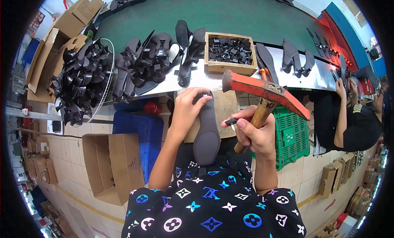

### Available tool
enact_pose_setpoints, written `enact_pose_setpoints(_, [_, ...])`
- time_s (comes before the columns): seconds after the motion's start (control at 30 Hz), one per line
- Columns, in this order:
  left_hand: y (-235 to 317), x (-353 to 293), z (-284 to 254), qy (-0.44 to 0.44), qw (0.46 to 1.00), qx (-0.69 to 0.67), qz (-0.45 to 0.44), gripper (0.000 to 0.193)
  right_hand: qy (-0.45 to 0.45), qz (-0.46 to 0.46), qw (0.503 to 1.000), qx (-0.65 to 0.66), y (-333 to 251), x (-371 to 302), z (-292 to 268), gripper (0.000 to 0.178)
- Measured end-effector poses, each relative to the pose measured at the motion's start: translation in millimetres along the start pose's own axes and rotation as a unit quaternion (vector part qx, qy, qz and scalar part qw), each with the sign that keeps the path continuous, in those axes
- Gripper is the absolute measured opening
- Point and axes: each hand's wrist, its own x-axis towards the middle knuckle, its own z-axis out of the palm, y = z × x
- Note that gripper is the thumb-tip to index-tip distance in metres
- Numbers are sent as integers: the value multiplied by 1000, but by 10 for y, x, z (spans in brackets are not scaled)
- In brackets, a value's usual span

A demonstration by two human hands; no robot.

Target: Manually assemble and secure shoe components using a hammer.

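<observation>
Both hands work over a dark shoe sole [206, 133] at picture centre. Left hand [186, 108] has its fingers curled over the sole's upper end, pressing it down onto a wooden block [223, 108]. Right hand [254, 133] is clamped round the wooden handle of a red-headed hammer [264, 93] — the head is raised at about one o'clock from the sole — and its thumb and forefinger also pinch a small dark piece [231, 122] just beside the sole's right edge. At twelve o'clock a metal bench edge [205, 78] carries a wooden box of small black parts [230, 52], with black sandal uppers [152, 57] piled to its left. A wire basket of more black pieces [82, 82] sits at ten o'clock. Below it are a blue crate [137, 133] and an open cardboard carton [111, 166]; a green crate [291, 135] stands at three o'clock — behind it another person [353, 123] at the bench.
</observation>
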Motion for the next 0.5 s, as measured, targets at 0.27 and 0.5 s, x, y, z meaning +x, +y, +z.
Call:
enact_pose_setpoints(0.27, [-86, -151, 28, 24, 998, -51, -7, 28, 16, -41, 985, -168, 184, 321, -65, 18])
enact_pose_setpoints(0.5, [-169, -151, 39, 30, 996, -78, -15, 28, -46, -38, 954, -295, 622, 769, -206, 32])
